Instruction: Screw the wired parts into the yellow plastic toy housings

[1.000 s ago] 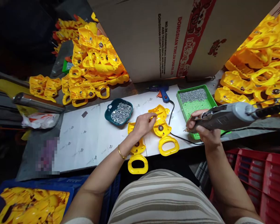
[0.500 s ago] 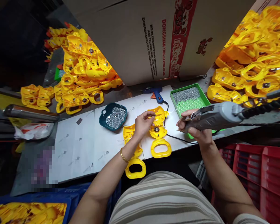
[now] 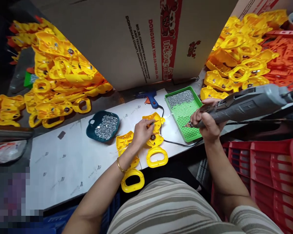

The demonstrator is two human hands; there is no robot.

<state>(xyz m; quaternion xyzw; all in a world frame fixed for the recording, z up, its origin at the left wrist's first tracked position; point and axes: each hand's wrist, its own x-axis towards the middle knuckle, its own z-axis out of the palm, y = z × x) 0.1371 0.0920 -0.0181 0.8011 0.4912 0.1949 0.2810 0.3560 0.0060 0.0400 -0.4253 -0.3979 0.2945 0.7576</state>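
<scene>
Yellow shell (image 3: 156, 139) lies under left fingers (image 3: 146, 123), beside screwdriver (image 3: 244, 104).

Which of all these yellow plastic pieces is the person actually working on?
Start at the big cardboard box standing behind the white table. In front of it, between the teal dish of screws and the green tray, lie two yellow shells. It is the right-hand shell, under the left hand.

Free: bare table (image 3: 70, 159) left of teal bowl (image 3: 103, 126) | Blocked: cardboard box (image 3: 127, 42) behind; green tray (image 3: 184, 112) right; black cord (image 3: 175, 143) between.
</scene>
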